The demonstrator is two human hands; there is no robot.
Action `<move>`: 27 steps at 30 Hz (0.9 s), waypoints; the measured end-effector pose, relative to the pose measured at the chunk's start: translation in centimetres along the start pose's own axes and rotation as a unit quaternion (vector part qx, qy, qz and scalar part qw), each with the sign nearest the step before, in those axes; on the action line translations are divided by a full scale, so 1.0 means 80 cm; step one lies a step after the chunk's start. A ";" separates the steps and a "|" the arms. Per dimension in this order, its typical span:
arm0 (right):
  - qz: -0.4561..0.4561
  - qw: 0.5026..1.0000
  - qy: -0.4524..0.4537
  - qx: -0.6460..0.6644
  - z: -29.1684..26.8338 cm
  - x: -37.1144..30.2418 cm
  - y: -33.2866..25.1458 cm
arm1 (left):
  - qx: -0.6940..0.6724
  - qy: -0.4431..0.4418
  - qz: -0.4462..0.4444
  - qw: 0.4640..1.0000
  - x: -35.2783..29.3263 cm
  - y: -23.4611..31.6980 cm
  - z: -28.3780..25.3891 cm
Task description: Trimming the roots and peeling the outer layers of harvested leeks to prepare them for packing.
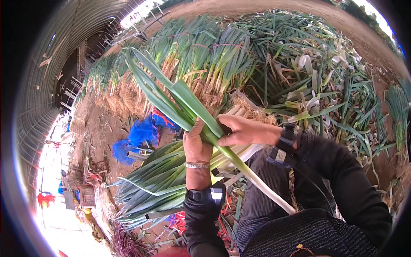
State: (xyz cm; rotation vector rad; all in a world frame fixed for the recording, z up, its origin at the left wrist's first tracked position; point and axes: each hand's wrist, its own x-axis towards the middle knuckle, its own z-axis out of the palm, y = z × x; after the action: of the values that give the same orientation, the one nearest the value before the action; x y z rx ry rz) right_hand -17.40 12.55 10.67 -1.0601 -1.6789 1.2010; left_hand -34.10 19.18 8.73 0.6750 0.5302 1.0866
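A long leek point(244, 168) lies slantwise across my lap, its green leaves toward the far left and its white root end near my body. My left hand point(198, 147) is closed around it where the leaves fan out. From the right, my right hand point(245, 130) grips the same leek at the base of a broad leaf, thumb and fingers bent against it. Beneath my hands, a pile of leeks point(160, 177) spreads its leaves to the left, with pale stems running right beside my knee.
Tied leek bundles point(227, 60) stand in a row beyond my hands. A big heap of loose leaves and trimmings point(312, 85) covers the right side. Blue netting point(143, 132) lies on the ground at left. A curved ribbed wall point(47, 73) rises on the far left.
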 end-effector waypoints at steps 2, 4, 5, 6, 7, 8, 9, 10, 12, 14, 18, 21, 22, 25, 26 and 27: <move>-0.010 1.000 0.018 0.021 0.002 -0.015 0.004 | 0.011 0.000 0.000 1.000 -0.004 -0.007 0.008; 0.001 0.999 0.024 0.022 0.005 -0.025 0.006 | 0.016 -0.003 0.006 1.000 -0.009 -0.008 0.017; 0.010 0.999 0.030 0.020 0.004 -0.029 0.005 | 0.020 -0.008 0.014 1.000 -0.011 -0.008 0.024; 0.011 0.999 0.032 0.022 0.003 -0.033 0.004 | 0.021 -0.009 0.012 1.000 -0.013 -0.008 0.031; 0.012 0.997 0.032 0.063 0.001 -0.037 0.002 | 0.023 -0.014 0.015 1.000 -0.015 -0.008 0.039; 0.013 0.994 0.031 0.104 0.000 -0.041 0.001 | 0.024 -0.018 0.018 0.999 -0.017 -0.009 0.044; 0.014 0.994 0.033 0.106 -0.001 -0.044 0.002 | 0.026 -0.018 0.015 0.999 -0.017 -0.011 0.048; 0.002 0.994 0.042 0.098 -0.004 -0.046 0.005 | 0.028 -0.019 0.006 0.999 -0.017 -0.013 0.051; -0.030 0.995 0.063 0.074 -0.005 -0.050 0.008 | 0.027 -0.034 0.002 0.999 -0.015 -0.016 0.060; -0.032 0.996 0.072 0.040 -0.009 -0.058 0.009 | 0.027 -0.026 -0.006 0.999 -0.014 -0.022 0.061; -0.027 0.995 0.090 -0.031 -0.017 -0.071 0.013 | 0.042 -0.010 -0.022 0.999 -0.018 -0.029 0.075; -0.067 0.990 0.086 -0.084 -0.019 -0.095 -0.006 | 0.053 -0.059 -0.017 0.997 -0.004 -0.035 0.061; -0.066 0.991 0.086 -0.082 -0.018 -0.106 -0.011 | 0.054 -0.057 -0.018 0.997 -0.003 -0.032 0.056; -0.086 0.993 0.084 0.017 -0.032 -0.147 -0.029 | 0.292 -0.060 0.049 0.953 0.000 -0.033 0.062; -0.071 0.995 0.069 0.019 -0.038 -0.158 -0.036 | 0.187 -0.009 0.005 0.982 -0.001 -0.033 0.067; -0.056 0.997 0.053 0.020 -0.044 -0.168 -0.042 | 0.078 0.041 -0.040 0.995 -0.002 -0.033 0.070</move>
State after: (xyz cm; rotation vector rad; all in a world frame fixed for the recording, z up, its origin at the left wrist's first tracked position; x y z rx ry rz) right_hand -10.25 0.33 12.97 -0.9764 -1.6043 1.0831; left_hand -28.65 16.95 10.68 0.7417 0.7131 1.0088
